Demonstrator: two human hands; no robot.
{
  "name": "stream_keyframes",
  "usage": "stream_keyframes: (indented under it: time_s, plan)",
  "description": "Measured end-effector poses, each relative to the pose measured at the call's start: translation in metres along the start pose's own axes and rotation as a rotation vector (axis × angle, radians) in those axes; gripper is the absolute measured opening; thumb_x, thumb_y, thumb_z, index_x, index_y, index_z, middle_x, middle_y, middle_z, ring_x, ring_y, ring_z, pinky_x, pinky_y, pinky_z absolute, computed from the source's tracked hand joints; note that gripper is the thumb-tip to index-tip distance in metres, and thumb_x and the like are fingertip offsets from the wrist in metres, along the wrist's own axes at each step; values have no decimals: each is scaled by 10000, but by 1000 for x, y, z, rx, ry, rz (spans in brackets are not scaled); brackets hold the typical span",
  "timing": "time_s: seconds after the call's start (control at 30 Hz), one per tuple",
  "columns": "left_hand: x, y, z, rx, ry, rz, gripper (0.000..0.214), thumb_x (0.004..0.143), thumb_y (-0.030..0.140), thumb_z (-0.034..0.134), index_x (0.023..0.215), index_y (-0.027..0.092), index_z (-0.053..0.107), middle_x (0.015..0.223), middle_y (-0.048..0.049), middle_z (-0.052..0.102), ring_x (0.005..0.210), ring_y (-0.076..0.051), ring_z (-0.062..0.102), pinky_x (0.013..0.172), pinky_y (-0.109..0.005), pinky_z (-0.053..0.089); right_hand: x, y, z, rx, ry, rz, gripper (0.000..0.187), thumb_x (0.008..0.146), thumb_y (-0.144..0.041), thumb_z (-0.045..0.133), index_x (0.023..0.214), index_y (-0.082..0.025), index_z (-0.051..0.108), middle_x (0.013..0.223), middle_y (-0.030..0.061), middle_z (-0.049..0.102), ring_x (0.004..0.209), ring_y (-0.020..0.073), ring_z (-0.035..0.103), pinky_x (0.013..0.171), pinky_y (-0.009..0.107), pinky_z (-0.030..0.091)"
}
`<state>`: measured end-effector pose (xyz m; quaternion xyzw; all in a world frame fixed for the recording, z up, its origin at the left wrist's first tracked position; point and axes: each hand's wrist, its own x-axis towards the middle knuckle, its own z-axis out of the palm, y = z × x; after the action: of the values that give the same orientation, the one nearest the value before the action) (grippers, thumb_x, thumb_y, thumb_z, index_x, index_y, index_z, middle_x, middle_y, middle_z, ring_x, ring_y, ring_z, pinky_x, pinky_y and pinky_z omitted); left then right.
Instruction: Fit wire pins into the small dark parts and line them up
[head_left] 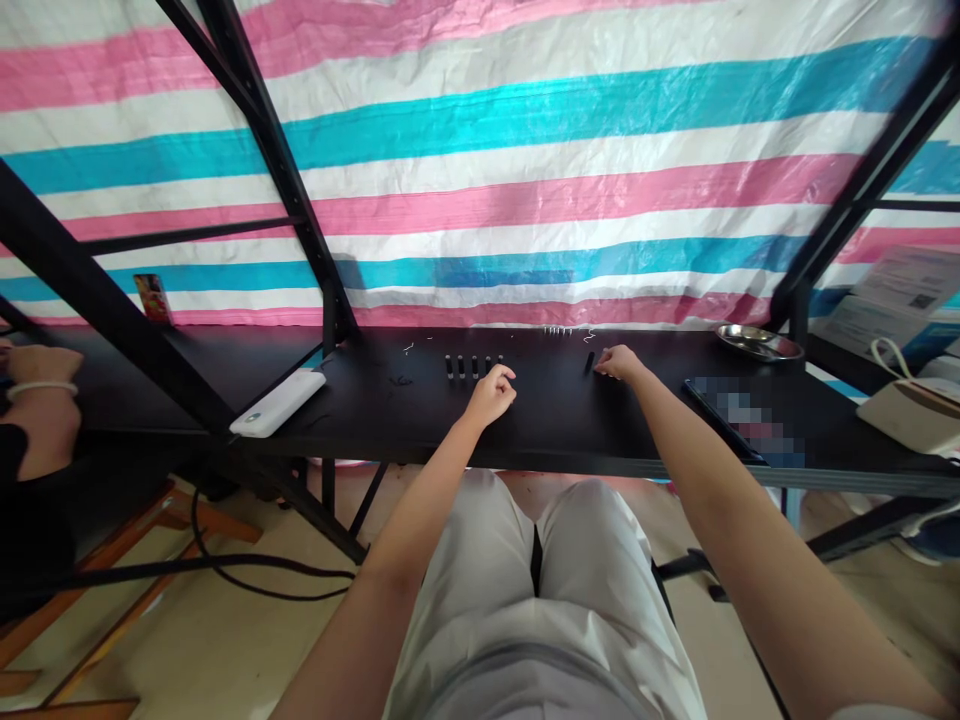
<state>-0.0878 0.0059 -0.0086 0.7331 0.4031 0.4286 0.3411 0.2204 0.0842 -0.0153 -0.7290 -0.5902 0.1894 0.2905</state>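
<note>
My left hand [493,395] is above the black tabletop with its fingers curled in. What lies inside them, if anything, is hidden. Just beyond it stands a row of several small dark cylinders [462,367] with pale tops; the hand partly covers the right end of the row. My right hand [619,362] reaches farther right, fingertips pinched together low over the table. Close beside those fingertips is a single small black cylinder [590,361], slightly tilted in view. Whether the fingers touch it, or pinch some other small piece, I cannot tell.
Several tiny white pieces [557,330] line the back edge. A metal dish [759,343] and a dark flat device [724,420] lie right, a white box [279,403] left. Black frame posts [292,180] flank the table. Another person's hand [45,368] is far left.
</note>
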Motion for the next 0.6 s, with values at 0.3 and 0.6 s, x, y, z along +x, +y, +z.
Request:
stream_keyframes:
  time_s: [0.3,0.6]
  plan:
    - [2,-5,1,42,66,27,255,650,95,448,883,186,492,555,76,511,452,-63,417,537,-194,357,-8,-7,-7,-60,-62,77,174,590,-230,729,623,-131,590,482,-12,504,484,114,506,471,229,412]
    - [5,-7,-1,36,236,-29,618,697,92,495,1289,215,371,861,10,669,463,-54,492,564,-203,429,-41,-3,1,310,381,163,368,564,-184,643,913,-146,530,702,21,571,621,148,539,614,283,448]
